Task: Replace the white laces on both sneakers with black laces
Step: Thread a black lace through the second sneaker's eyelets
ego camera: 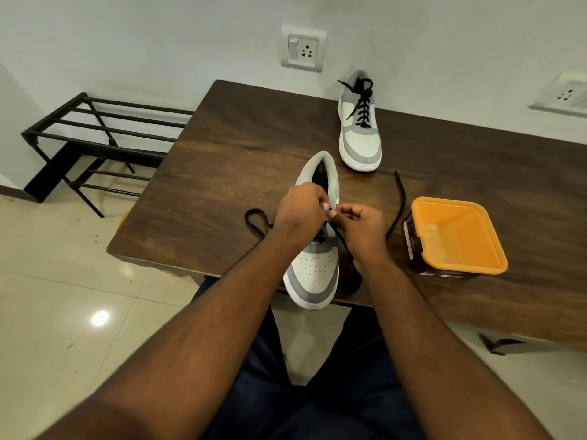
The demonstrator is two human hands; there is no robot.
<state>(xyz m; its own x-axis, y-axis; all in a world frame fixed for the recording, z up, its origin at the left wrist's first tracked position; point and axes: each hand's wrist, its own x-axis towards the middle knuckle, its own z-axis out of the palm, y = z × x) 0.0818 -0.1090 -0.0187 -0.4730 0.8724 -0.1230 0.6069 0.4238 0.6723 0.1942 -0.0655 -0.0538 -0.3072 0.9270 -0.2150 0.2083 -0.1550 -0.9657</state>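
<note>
The near sneaker sits at the near edge of the bench, its toe jutting over that edge. Above its eyelets the left hand and right hand meet, both with fingers curled, pinching the black lace; one lace end loops out left, the other trails right toward an open orange tub near the same edge. Farther back, near the far edge, the second sneaker stands already laced in black.
</note>
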